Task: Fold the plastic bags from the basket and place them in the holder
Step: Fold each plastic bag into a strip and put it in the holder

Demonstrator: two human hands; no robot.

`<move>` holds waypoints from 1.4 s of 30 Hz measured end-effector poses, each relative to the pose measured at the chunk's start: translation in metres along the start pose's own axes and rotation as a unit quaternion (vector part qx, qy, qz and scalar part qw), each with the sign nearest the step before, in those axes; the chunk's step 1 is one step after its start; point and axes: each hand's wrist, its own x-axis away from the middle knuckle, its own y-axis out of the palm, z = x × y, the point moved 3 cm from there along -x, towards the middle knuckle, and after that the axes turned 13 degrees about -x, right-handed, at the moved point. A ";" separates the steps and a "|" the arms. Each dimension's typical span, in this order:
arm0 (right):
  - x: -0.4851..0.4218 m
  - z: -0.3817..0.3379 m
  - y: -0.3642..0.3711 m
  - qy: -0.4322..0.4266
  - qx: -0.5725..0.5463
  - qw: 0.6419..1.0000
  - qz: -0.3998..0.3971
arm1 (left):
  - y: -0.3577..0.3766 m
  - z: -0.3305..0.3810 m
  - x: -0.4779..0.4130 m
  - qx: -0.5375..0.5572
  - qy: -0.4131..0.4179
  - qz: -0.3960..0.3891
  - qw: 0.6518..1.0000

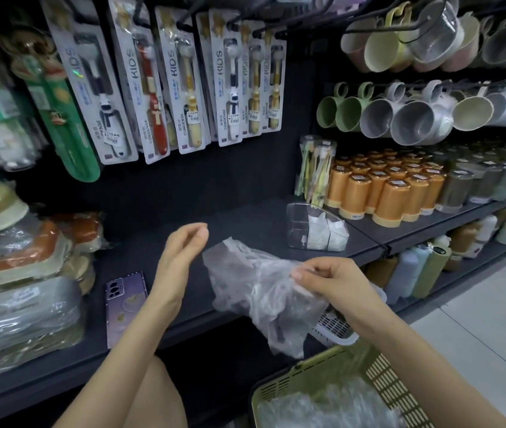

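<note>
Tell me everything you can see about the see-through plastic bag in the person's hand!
The plastic bag is thin, clear and very crumpled, not yet folded. The right hand pinches its upper edge with its fingers, so it hangs in the air in front of the dark shelf, its lower end drooping toward the yellow-green basket. The left hand is open beside it, not touching.

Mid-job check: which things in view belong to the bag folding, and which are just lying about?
Job:
- plastic bag, pinched by the right hand
- left hand, holding nothing
- basket, holding loose bags
- clear holder, holding folded bags

Lying about:
- phone
- toothbrush packs
- mugs
- orange canisters
- white basket
</note>
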 end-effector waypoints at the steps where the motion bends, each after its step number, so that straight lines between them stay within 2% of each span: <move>1: -0.002 -0.003 0.000 0.012 -0.007 1.000 -0.011 | 0.004 0.006 0.004 -0.022 0.039 -0.050 0.998; 4: -0.008 -0.009 0.001 0.022 0.002 1.000 -0.022 | 0.021 0.014 0.011 -0.079 0.067 -0.181 0.978; 6: -0.009 -0.013 0.001 0.024 0.000 1.000 -0.020 | 0.031 0.016 0.013 -0.106 0.085 -0.183 0.974; 9: -0.007 -0.017 -0.006 0.020 0.009 1.000 -0.018 | 0.033 0.013 0.011 -0.076 0.090 -0.129 0.985; 13: -0.002 -0.016 -0.029 0.046 0.052 0.997 -0.029 | 0.022 0.009 0.008 -0.021 0.033 -0.015 0.999; 15: -0.002 -0.016 -0.040 0.017 0.099 0.995 0.006 | 0.018 0.009 0.007 -0.020 -0.003 0.040 0.999; 17: 0.001 -0.018 -0.042 -0.054 0.168 0.983 0.059 | 0.016 0.008 0.006 -0.037 -0.006 0.068 0.997; 19: 0.011 -0.024 -0.023 -0.151 0.225 0.959 0.088 | 0.015 0.008 0.006 -0.062 0.007 0.088 0.994; 20: 0.017 -0.028 -0.008 -0.226 0.264 0.933 0.096 | 0.016 0.009 0.005 -0.069 0.008 0.100 0.993; 22: 0.025 -0.030 0.021 -0.357 0.360 0.857 0.097 | 0.019 0.008 0.004 -0.072 0.008 0.116 0.991; 24: 0.022 -0.024 0.042 -0.411 0.431 0.797 0.099 | 0.020 0.010 0.002 -0.075 0.014 0.132 0.988; 27: 0.006 -0.010 0.051 -0.410 0.484 0.765 0.111 | 0.019 0.009 -0.003 -0.082 0.015 0.150 0.985; 32: -0.011 0.003 0.046 -0.401 0.511 0.754 0.094 | 0.010 0.008 -0.010 -0.080 0.003 0.169 0.982; 36: -0.015 0.000 0.039 -0.387 0.468 0.791 0.079 | 0.001 0.003 -0.016 -0.074 -0.016 0.180 0.981; 38: -0.013 0.000 0.042 -0.349 0.464 0.810 0.085 | -0.001 0.000 -0.017 -0.070 -0.030 0.184 0.980; 42: -0.017 0.009 0.056 -0.235 0.509 0.822 0.099 | 0.008 -0.003 -0.017 -0.015 -0.066 0.166 0.984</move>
